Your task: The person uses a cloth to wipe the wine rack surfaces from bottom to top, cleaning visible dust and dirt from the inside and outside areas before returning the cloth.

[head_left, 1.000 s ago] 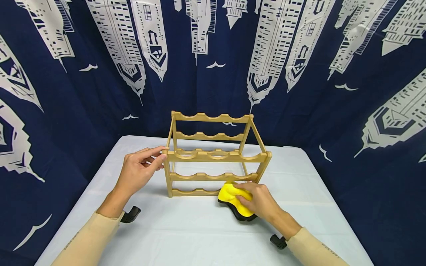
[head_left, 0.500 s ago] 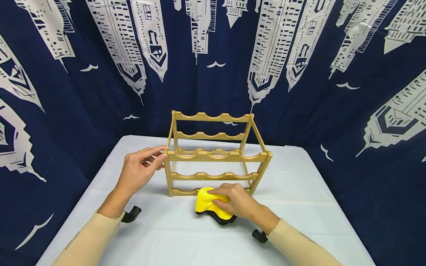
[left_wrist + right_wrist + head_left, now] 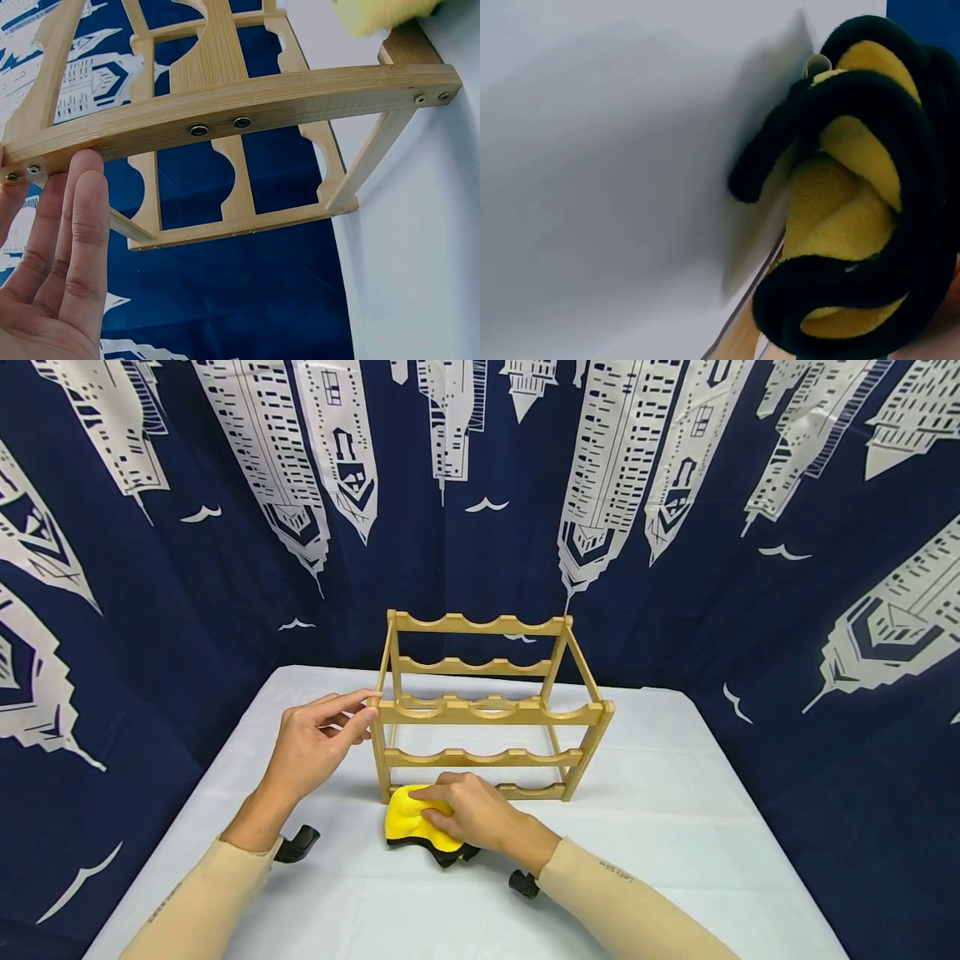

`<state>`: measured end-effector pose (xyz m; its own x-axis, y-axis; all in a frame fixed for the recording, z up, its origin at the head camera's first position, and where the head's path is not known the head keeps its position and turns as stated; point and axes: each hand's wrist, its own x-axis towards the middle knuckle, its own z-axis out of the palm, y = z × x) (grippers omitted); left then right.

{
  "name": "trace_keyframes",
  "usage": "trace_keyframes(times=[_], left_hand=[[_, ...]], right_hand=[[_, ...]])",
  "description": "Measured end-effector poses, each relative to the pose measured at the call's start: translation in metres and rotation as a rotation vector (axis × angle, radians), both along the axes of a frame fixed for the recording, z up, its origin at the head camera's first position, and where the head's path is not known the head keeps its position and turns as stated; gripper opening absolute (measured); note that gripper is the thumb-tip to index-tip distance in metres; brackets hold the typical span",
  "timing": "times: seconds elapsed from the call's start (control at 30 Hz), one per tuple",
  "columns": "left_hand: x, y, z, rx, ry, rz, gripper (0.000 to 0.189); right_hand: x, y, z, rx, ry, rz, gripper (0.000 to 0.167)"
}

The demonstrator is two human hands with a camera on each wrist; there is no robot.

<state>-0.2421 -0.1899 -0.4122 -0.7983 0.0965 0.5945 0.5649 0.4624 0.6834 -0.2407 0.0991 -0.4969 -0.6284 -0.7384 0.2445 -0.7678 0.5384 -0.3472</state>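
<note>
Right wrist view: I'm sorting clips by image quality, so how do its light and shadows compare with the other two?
Right wrist: dim, a broad soft shadow on the tabletop beside the yellow cloth; head: brighter, fainter shadows; left wrist: brighter too, faint shadow beside the wooden rack.

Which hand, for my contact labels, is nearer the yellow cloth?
Right. The right hand grips the yellow cloth; the left hand is apart from the cloth, touching the upper left front corner of the wooden rack.

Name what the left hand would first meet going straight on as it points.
The wooden rack, whose near upper left corner the left hand touches; it would likely push against that first.
</note>
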Motion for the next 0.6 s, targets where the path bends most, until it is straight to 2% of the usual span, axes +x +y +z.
trace_keyframes(times=[0.17,0.3,0.6], left_hand=[[0.000,0.000,0.000,0.013,0.010,-0.011,0.030],[0.000,-0.001,0.000,0.014,0.011,-0.009,0.029],[0.000,-0.002,0.001,-0.007,-0.010,0.000,0.029]], right_hand=[[-0.003,-0.012,-0.001,0.044,-0.019,-0.092,0.036],[-0.001,-0.014,-0.001,0.059,-0.029,-0.132,0.035],[0.005,-0.009,-0.008,0.056,0.099,-0.178,0.030]])
